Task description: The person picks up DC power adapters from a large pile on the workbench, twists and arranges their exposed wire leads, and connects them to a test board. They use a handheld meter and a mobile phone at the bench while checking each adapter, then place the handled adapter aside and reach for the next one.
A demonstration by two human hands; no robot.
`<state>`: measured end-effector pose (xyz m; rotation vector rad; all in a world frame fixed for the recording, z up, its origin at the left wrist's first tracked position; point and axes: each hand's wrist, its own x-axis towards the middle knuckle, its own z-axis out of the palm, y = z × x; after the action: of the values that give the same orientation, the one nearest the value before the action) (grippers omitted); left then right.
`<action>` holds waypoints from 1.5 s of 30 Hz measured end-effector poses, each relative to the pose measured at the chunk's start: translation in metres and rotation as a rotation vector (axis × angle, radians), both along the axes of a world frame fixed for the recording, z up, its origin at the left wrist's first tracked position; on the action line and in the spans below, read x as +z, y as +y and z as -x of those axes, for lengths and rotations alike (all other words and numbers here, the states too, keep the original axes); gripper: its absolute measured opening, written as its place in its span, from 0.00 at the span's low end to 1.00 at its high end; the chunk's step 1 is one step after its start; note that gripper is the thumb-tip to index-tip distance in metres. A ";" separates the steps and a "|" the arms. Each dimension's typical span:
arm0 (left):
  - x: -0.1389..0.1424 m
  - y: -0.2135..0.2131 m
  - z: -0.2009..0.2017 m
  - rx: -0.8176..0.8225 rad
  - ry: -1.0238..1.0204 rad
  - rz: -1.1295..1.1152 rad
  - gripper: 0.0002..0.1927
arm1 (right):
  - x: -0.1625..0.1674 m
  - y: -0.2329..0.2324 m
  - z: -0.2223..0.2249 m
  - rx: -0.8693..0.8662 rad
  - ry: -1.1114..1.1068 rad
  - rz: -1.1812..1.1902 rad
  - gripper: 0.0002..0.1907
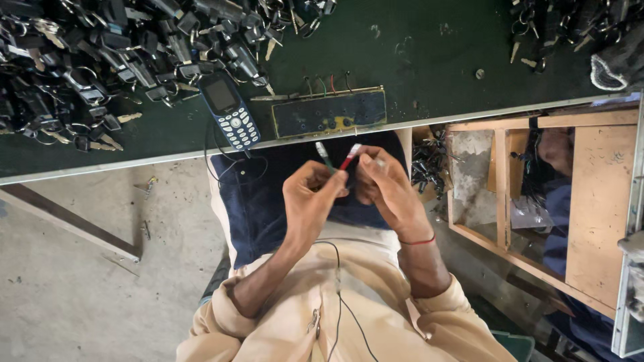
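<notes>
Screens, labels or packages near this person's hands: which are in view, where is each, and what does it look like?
Phone: lying on the dark green table beside the pile of keys; small dark blue handset, dim blank screen above pale buttons.
Clear plastic bag: inside the wooden drawer at the right; crumpled, see-through.
No signs or readable labels show.

open green strip mid-worktop, clutter at both ends
bare dark green worktop (416, 47) lies open ahead; the heap of black keys (100, 60), blue keypad phone (229, 110) and wired dark circuit board (330, 114) crowd the left and near edge.
</notes>
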<state>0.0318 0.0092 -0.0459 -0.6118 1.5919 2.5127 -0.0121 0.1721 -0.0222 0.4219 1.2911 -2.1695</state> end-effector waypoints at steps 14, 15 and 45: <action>-0.051 0.036 0.008 0.244 -0.173 -0.151 0.08 | -0.050 0.019 0.018 0.125 0.105 -0.175 0.17; -0.052 0.036 0.010 0.251 -0.178 -0.157 0.09 | -0.051 0.020 0.020 0.131 0.109 -0.188 0.17; -0.050 0.040 0.007 0.266 -0.065 -0.093 0.09 | -0.054 0.018 0.035 0.307 0.189 -0.453 0.17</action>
<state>0.0248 0.0494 -0.0954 -0.9386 1.4465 2.7012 -0.0474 0.1903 -0.0764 0.1747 1.8291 -1.6879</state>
